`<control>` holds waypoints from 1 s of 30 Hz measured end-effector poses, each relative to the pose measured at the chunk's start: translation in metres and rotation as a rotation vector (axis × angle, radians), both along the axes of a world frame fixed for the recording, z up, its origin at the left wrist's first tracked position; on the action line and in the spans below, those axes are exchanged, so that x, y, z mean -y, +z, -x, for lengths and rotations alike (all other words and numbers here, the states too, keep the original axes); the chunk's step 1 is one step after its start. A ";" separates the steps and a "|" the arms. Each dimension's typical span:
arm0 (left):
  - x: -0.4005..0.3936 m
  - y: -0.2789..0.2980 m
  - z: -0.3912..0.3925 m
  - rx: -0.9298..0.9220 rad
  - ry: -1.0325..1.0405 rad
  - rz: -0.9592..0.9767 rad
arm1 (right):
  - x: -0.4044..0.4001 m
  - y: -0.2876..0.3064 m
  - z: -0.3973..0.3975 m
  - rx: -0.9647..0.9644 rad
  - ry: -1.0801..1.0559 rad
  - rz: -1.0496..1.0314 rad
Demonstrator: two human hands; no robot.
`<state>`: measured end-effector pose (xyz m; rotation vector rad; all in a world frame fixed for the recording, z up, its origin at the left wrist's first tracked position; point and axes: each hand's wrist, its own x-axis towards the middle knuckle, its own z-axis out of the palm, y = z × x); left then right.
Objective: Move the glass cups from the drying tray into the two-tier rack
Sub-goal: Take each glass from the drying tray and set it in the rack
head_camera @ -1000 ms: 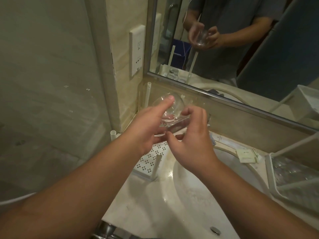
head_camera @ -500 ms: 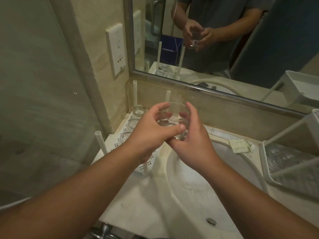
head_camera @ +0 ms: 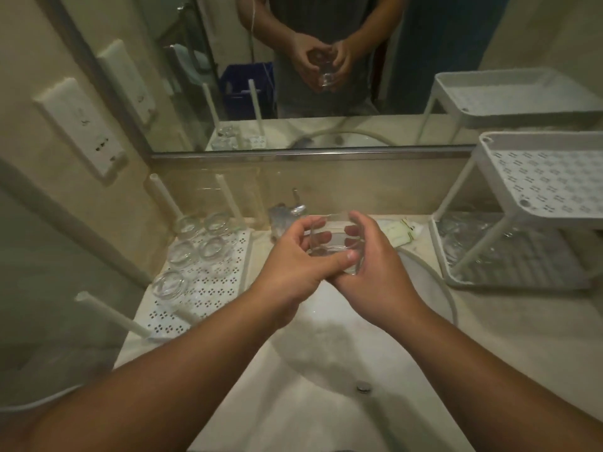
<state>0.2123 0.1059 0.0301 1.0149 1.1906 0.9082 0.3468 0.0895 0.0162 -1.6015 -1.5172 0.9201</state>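
Both hands, L (head_camera: 293, 259) & R (head_camera: 375, 256), grip one glass cup (head_camera: 336, 243) over sink (head_camera: 326, 370); drying tray (head_camera: 208, 288) holds 5 cups; rack (head_camera: 535, 190) top tier bare.

Two bare forearms enter from the bottom edge, no sleeves reaching them. Left hand (head_camera: 295, 256) and right hand (head_camera: 375, 256): no rings, no watch, no wristband, nails short. In the mirror (head_camera: 326, 132) above the counter the torso shows: a dark grey short-sleeved shirt (head_camera: 326, 17), sleeves ending above the elbow. A thin pale cable (head_camera: 252, 31) hangs down in front of the shirt. Lighter trousers below the hem, blurred.
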 end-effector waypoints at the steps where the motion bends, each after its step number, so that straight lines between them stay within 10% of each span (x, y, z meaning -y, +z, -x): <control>1: 0.001 0.000 -0.013 -0.022 -0.022 0.002 | 0.002 -0.003 -0.013 -0.007 -0.015 0.004; 30: 0.007 -0.061 -0.326 -0.502 -0.455 0.006 | 0.042 -0.096 -0.315 0.036 -0.449 0.102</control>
